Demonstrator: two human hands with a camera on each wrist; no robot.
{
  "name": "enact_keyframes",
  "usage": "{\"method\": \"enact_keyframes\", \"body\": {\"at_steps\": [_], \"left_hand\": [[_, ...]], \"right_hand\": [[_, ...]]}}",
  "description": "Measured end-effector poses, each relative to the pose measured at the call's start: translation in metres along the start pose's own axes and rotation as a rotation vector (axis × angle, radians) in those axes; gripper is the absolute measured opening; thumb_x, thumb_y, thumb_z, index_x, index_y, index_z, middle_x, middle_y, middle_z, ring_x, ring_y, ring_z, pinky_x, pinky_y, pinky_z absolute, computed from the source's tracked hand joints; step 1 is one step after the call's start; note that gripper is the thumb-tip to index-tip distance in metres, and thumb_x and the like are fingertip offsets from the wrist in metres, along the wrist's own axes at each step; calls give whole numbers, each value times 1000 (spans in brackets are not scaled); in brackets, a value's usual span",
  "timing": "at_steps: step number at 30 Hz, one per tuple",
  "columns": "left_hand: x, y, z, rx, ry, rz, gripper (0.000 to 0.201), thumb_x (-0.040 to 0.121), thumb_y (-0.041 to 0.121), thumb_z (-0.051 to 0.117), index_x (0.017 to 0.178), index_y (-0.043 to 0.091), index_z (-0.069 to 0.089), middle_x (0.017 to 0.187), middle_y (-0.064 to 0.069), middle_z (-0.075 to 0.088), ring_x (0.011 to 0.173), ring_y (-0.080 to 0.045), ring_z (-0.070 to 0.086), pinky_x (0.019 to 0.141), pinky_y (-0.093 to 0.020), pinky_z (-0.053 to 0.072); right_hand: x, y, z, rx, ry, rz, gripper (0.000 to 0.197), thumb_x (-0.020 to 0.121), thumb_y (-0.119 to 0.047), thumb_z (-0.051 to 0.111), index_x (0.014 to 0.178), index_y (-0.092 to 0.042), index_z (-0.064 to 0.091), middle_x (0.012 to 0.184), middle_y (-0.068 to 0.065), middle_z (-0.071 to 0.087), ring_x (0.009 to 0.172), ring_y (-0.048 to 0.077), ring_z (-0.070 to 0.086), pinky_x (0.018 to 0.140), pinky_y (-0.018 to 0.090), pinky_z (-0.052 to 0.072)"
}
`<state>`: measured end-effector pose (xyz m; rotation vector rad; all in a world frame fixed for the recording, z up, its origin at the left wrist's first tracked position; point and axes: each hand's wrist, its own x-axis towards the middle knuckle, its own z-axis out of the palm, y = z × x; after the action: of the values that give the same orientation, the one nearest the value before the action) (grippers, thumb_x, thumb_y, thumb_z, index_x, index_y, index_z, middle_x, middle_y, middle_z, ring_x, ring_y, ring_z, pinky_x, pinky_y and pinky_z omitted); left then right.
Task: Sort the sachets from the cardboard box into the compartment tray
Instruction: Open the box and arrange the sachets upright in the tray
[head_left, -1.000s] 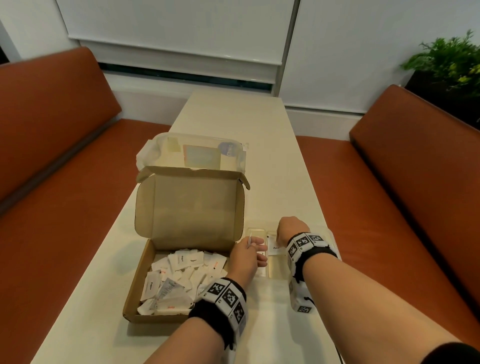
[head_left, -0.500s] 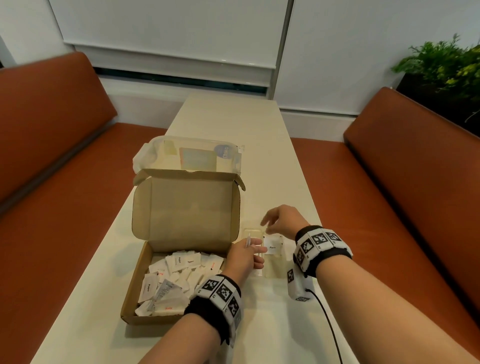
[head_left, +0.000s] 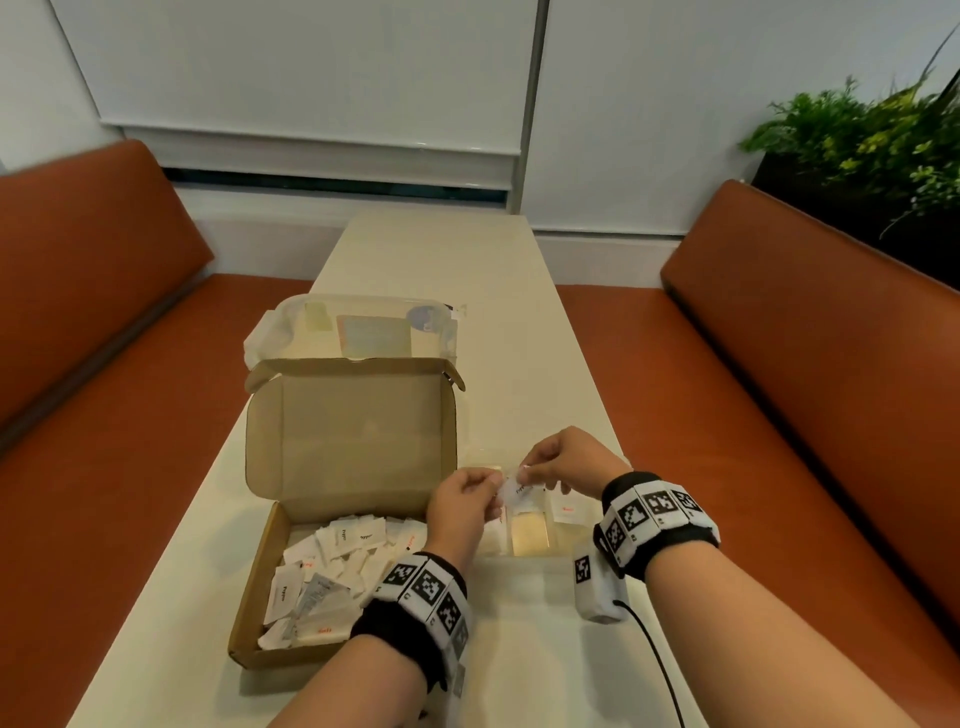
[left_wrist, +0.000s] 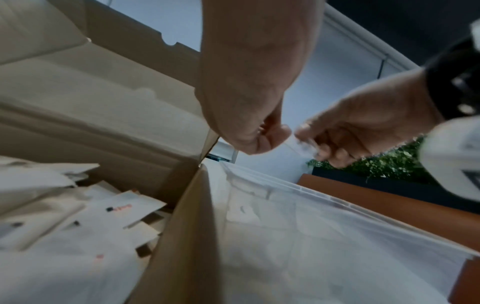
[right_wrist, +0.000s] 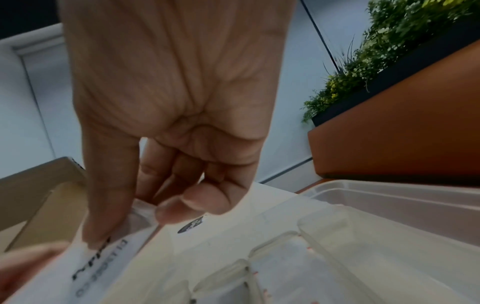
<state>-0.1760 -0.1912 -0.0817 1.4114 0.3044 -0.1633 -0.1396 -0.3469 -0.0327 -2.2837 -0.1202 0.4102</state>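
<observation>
Currently both hands meet above the compartment tray, a clear plastic tray lying on the surface just beside the cardboard box, at the box's 3 o'clock. The left hand has its fingers curled and pinches the left edge of a white sachet. The right hand pinches the same sachet from its 2 o'clock side between thumb and forefinger. In the right wrist view the right hand clamps the upper edge of the sachet, whose black lettering is visible but too blurred to read. The left wrist view shows both the left hand and the right hand closed on the sachet, which is blurred there.

The sachet is held in the air over the middle of the tray, clear of the compartments. One sachet with red print lies in a compartment at the tray's 3 o'clock side. A compartment at the tray's 6 o'clock shows a yellowish floor.

The cardboard box stands open with its lid upright at 12 o'clock. A loose pile of white sachets fills the box. A clear plastic container sits behind the lid, at the box's 12 o'clock. Orange benches flank the surface, and a green plant stands at 2 o'clock.
</observation>
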Motion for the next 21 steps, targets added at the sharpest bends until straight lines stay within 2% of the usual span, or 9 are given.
{"method": "enact_keyframes", "body": {"at_steps": [2, 4, 6, 8, 12, 17, 21], "left_hand": [[0, 3, -2, -23, 30, 48, 8, 87, 0, 61, 92, 5, 65, 75, -4, 62, 62, -10, 53, 58, -14, 50], [0, 5, -1, -14, 55, 88, 8, 87, -1, 62, 88, 7, 65, 75, -4, 61, 61, -11, 52, 57, -14, 49], [-1, 4, 1, 31, 52, 96, 5, 87, 6, 65, 90, 9, 65, 78, -3, 61, 65, -12, 53, 63, -20, 49], [-3, 2, 3, 73, 13, 73, 13, 85, 12, 69, 98, 9, 64, 82, -2, 63, 72, -12, 57, 71, -24, 51], [-3, 0, 5, 73, 11, 81, 16, 84, 5, 68, 99, 7, 64, 81, -3, 65, 75, -15, 60, 73, -24, 53], [-3, 1, 5, 63, 52, 170, 15, 83, 8, 71, 90, 18, 63, 73, 3, 66, 72, -5, 61, 70, -19, 48], [-3, 1, 5, 132, 33, 162, 19, 80, 13, 74, 94, 19, 64, 90, -1, 69, 86, -10, 63, 80, -26, 50]], "right_hand": [[-4, 7, 2, -17, -13, 35, 6, 82, -22, 73, 80, -16, 73, 61, -8, 62, 53, 3, 49, 49, 14, 41], [-6, 12, 4, 1, -2, 59, 7, 82, -20, 73, 81, -13, 73, 60, -6, 61, 52, 4, 50, 51, 16, 42], [-8, 14, 6, 85, 29, 76, 7, 83, -17, 71, 82, -10, 71, 60, -2, 60, 48, 4, 51, 50, 15, 45], [-10, 13, 7, 215, 45, 80, 6, 85, -12, 69, 80, -9, 67, 63, 2, 61, 48, 4, 55, 51, 14, 48], [-12, 12, 9, 380, 26, 103, 7, 87, -7, 65, 80, -7, 64, 69, 8, 63, 57, 12, 62, 58, 19, 54], [-14, 19, 14, 281, -52, 145, 7, 84, -7, 69, 78, -10, 65, 69, 3, 65, 60, 10, 61, 58, 18, 54], [-13, 23, 16, 286, -5, 131, 8, 82, -12, 72, 75, -15, 68, 70, -1, 64, 61, 8, 58, 55, 17, 52]]}}
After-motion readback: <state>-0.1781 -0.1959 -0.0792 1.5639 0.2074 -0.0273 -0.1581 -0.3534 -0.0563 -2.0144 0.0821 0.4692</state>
